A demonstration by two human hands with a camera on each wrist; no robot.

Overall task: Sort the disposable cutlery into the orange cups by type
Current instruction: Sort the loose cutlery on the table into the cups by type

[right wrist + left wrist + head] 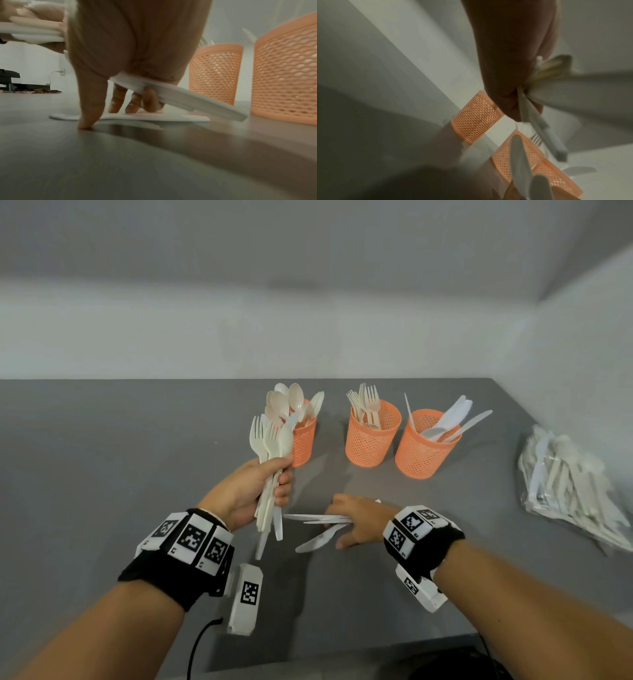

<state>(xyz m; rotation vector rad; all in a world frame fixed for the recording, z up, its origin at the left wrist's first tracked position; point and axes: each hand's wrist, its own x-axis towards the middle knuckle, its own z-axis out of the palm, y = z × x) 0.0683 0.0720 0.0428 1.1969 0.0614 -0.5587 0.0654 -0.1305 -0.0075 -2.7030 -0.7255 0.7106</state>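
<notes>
The governing relation is between the knives under the right hand (356, 520) and the knife cup (423, 445), the rightmost of three orange cups. That cup stands beyond the right hand and a little to its right, near but not touching; the right hand is plainly the nearer of the two. The right hand is low on the grey worktop (102, 474), holding a few white knives (173, 94) pinched under the palm, handles projecting rightward toward the cups in the right wrist view. One finger (87, 119) is planted on the worktop and the others reach down onto a loose knife (317, 539) lying flat. In the head view the gathered knives run roughly crosswise, blades pointing left toward the left hand (253, 491), so in my judgement they must be swung upright before they will drop into the cup. The left hand is raised above the worktop, fingers curled round a mixed bundle (270, 470) of forks, at least one spoon and white knife-like handles, held near vertical with heads up. It sits just in front of the spoon cup (303, 440), partly masking it; contact cannot be determined. The fork cup (371, 436) stands between the other two. A clear bag of unsorted cutlery (568, 487) lies well apart at the right, so sorting appears incomplete.
</notes>
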